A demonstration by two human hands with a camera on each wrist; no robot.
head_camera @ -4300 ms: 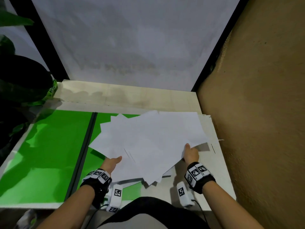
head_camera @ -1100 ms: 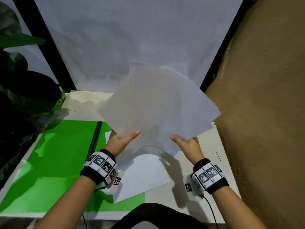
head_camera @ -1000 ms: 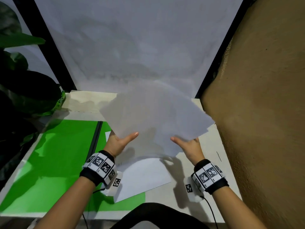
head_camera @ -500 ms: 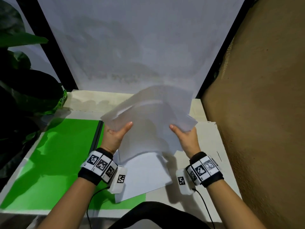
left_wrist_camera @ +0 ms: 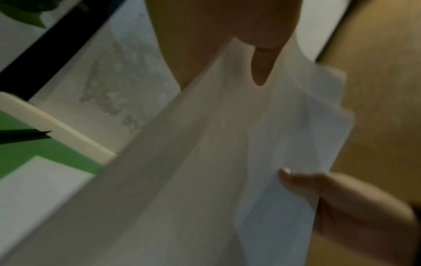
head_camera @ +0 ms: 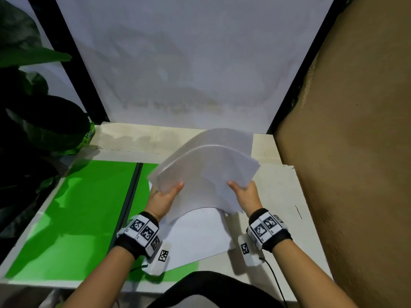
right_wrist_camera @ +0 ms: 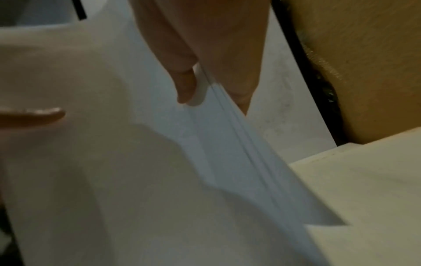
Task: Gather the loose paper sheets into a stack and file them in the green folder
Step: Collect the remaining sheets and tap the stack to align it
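A bundle of white paper sheets (head_camera: 206,170) is held up off the table, arched upward between both hands. My left hand (head_camera: 165,195) grips its left edge, thumb on top. My right hand (head_camera: 243,192) grips the right edge the same way. In the left wrist view the sheets (left_wrist_camera: 227,162) run from my thumb toward the right hand (left_wrist_camera: 341,201). The right wrist view shows the sheets' layered edge (right_wrist_camera: 227,126) pinched under my thumb. One more white sheet (head_camera: 195,236) lies flat below, partly on the open green folder (head_camera: 77,218).
The folder lies open on a pale table (head_camera: 278,196), with its dark spine (head_camera: 131,196) in the middle. Dark plant leaves (head_camera: 33,130) crowd the left side. A brown wall (head_camera: 355,152) stands close on the right, a white backdrop (head_camera: 189,63) behind.
The fanned-out sheets have been drawn together into a narrower, arched bundle, and both hands have moved closer to each other. One sheet stays flat on the folder.
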